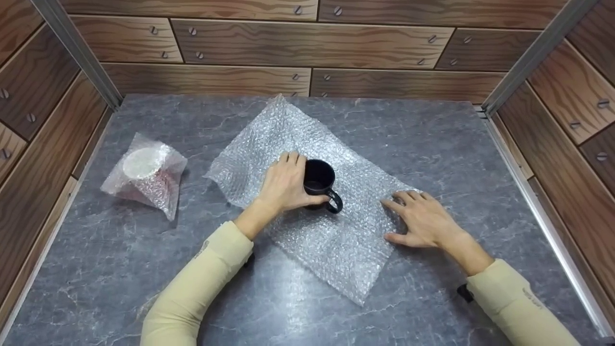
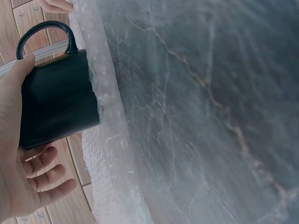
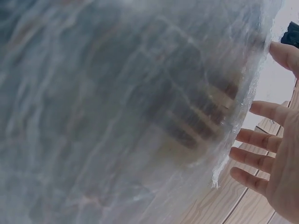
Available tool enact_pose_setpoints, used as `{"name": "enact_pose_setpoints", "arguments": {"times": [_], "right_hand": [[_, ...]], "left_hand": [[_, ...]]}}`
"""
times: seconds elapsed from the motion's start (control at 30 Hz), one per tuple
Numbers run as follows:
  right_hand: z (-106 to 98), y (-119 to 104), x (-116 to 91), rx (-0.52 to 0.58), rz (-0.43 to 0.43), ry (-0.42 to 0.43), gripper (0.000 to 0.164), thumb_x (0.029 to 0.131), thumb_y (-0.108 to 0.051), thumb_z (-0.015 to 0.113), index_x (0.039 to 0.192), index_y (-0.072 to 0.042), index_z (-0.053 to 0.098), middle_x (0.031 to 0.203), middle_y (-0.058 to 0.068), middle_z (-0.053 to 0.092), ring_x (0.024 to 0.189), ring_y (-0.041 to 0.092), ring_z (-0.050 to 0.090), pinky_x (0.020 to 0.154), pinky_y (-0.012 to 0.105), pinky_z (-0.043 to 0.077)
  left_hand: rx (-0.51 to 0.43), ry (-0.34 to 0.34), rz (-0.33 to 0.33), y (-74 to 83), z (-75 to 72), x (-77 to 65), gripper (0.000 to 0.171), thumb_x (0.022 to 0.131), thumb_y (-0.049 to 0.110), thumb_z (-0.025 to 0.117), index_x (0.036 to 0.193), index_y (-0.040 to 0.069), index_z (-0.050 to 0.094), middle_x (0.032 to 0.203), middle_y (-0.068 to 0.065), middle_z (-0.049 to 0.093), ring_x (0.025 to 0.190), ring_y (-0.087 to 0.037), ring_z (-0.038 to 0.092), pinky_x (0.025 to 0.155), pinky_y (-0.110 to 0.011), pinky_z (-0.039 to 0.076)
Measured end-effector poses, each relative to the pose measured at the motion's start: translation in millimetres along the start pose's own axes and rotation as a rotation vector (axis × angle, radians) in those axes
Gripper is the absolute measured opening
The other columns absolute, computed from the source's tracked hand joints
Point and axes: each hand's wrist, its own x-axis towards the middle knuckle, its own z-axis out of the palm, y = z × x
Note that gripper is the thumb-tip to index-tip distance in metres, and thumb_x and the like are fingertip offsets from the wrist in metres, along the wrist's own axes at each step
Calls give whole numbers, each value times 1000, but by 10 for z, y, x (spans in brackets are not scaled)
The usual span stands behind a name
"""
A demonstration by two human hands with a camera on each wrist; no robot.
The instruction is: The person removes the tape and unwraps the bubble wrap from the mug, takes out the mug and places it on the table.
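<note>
On the grey marbled desk [image 1: 432, 139] a crinkly clear bubble wrap sheet [image 1: 336, 240] lies diamond-wise, with a glossy black mug [image 1: 319, 185] upright near its middle, handle toward the person. Left hand [image 1: 283, 185] cups the mug's side, fingers curled around it; right hand [image 1: 423, 218] presses flat on the sheet's right corner, fingers spread. Bare desk lies open all around; a bubble-wrapped cup [image 1: 146, 175] sits well apart at left.
</note>
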Motion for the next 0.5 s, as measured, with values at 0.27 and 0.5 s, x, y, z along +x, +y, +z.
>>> {"name": "enact_pose_setpoints", "arguments": {"times": [0.27,0.5], "right_hand": [[-10,15,-4,45,15,-5,89,87,-74,64,154,-17,53,148,22,58,131,47,59,113,64,48],[-23,24,-5,46,13,-12,89,87,-75,64,154,-17,52,148,23,58,131,47,59,113,65,48]], "left_hand": [[-16,13,-20,1,-8,27,108,65,91,74,123,1,61,118,-15,68,99,-32,67,72,-38,64],[-76,-4,-33,8,-10,24,108,65,87,76,130,3,57,122,-19,71,101,-34,69,67,-39,64]]}}
